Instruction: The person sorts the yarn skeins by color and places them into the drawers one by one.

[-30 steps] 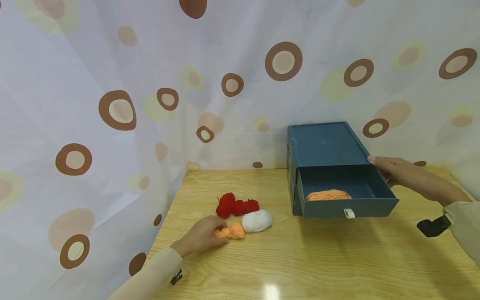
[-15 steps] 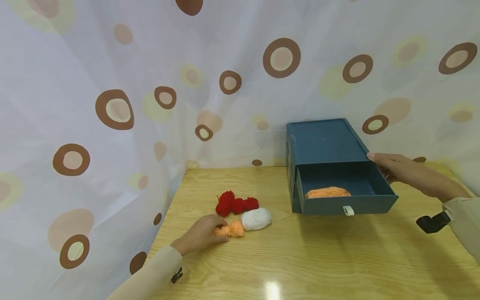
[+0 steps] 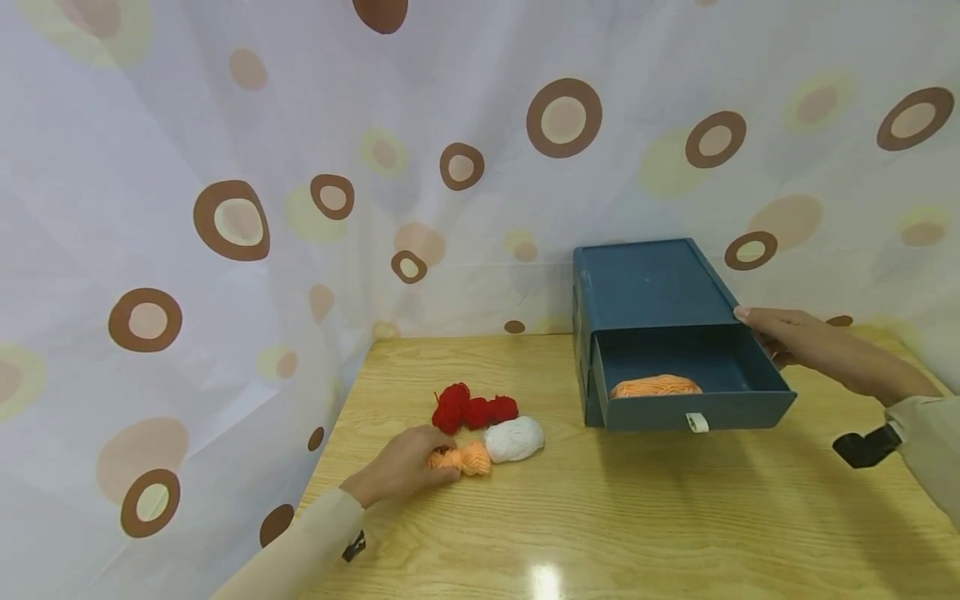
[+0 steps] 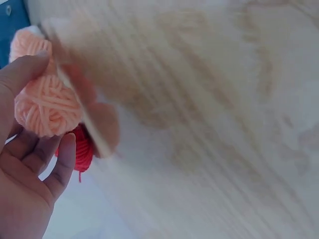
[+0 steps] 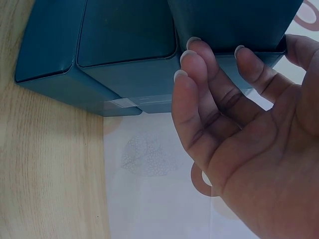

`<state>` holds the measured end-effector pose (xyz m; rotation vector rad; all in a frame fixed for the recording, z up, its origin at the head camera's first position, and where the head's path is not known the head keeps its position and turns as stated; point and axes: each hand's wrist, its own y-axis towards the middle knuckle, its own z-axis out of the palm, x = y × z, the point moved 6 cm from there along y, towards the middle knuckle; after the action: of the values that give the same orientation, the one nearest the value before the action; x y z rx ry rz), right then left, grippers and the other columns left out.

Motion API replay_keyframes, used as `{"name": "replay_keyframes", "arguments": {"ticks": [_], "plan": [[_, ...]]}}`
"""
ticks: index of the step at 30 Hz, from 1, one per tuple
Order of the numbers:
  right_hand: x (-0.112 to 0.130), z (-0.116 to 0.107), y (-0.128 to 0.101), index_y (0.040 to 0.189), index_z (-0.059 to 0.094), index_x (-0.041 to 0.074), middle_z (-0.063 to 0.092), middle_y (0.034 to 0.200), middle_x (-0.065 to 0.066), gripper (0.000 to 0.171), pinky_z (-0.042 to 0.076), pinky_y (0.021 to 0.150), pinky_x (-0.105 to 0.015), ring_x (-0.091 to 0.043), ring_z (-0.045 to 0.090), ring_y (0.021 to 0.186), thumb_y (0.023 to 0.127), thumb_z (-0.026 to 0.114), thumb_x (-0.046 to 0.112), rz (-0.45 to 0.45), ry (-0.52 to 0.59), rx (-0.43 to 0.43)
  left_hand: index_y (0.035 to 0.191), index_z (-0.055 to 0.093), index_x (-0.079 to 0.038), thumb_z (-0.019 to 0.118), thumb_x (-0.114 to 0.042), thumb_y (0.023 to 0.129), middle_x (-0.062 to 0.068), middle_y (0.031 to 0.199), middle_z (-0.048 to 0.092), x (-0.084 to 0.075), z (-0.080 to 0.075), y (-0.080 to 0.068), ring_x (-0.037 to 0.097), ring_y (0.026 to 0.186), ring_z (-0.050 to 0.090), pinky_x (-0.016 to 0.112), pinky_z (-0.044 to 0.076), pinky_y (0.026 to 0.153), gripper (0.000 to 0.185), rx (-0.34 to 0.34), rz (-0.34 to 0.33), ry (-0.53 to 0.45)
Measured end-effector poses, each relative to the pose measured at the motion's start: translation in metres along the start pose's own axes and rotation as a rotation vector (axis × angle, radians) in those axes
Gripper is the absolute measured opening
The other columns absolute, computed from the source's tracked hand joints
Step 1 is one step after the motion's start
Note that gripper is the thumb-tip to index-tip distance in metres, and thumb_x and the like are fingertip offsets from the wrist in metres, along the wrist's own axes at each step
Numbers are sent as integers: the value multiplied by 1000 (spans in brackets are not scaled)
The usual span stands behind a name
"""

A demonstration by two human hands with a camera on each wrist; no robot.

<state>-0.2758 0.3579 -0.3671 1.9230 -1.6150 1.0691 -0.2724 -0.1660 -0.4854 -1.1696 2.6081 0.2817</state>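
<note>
The left hand curls its fingers round a small orange yarn ball on the desk — well left of the blue drawer box. The right hand, fingers fairly straight, rests against that box's right side — its drawer stands open.

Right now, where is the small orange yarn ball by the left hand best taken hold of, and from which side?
Probably across its round middle, coming from the near left, where the left hand already touches the orange yarn ball. The white yarn ball crowds its right and the red yarn balls its far side. The soft wound shape suits a finger-and-thumb pinch.
</note>
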Motion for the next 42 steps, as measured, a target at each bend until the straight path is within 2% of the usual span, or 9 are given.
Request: {"name": "replay_keyframes", "arguments": {"ticks": [3,5,9,15,21,29,34,42], "plan": [[0,0,-1,133,39,-9,52,93,-12,57,52,74,-33,-20,59,82,114,27,43,0,0,1,110,75,-13,81,-34,90,-8,102,68,-3,-4,2,10,92,61,32,53,84,29,-3,8,-5],[0,0,0,137,39,-10,56,95,-12,60,54,75,-34,-20,61,84,114,27,44,-2,4,-1,112,75,-13,81,-33,91,-5,107,71,-4,-6,3,11,96,63,34,54,87,30,-5,16,-12],[-1,1,1,136,42,-10,59,97,-12,62,55,76,-35,-21,62,85,113,29,46,7,10,-7,112,75,-15,80,-36,91,-5,111,72,-5,-7,4,12,98,64,34,54,87,30,8,33,-22],[-2,2,1,113,46,-5,49,90,-11,55,51,71,-35,-21,56,80,113,29,47,10,8,-11,113,74,-17,79,-39,92,-8,111,70,-6,-9,6,9,100,63,33,53,90,31,17,50,-77],[-1,3,-1,110,45,-4,46,89,-10,52,50,70,-35,-20,55,79,113,28,45,5,4,-12,118,74,-14,81,-33,92,-7,114,71,-10,-20,8,10,102,65,33,54,90,33,-16,65,-174],[2,2,-2,134,46,-9,61,102,-14,61,56,76,-35,-21,65,87,113,28,46,-8,12,1,115,73,-12,82,-29,91,-6,110,71,-13,-31,14,8,96,63,29,54,87,31,-28,79,-153],[2,2,-2,128,48,-8,58,99,-14,60,55,75,-35,-22,63,86,113,28,47,-7,11,5,115,73,-10,82,-26,91,-4,110,71,-20,-39,19,9,95,63,29,54,86,30,-36,101,-128],[2,1,0,138,44,-9,60,103,-14,62,56,75,-35,-21,64,88,113,28,46,-12,-2,-7,116,73,-10,81,-27,91,-3,112,72,-29,-48,29,10,98,65,29,54,87,31,-47,129,-94]]}}
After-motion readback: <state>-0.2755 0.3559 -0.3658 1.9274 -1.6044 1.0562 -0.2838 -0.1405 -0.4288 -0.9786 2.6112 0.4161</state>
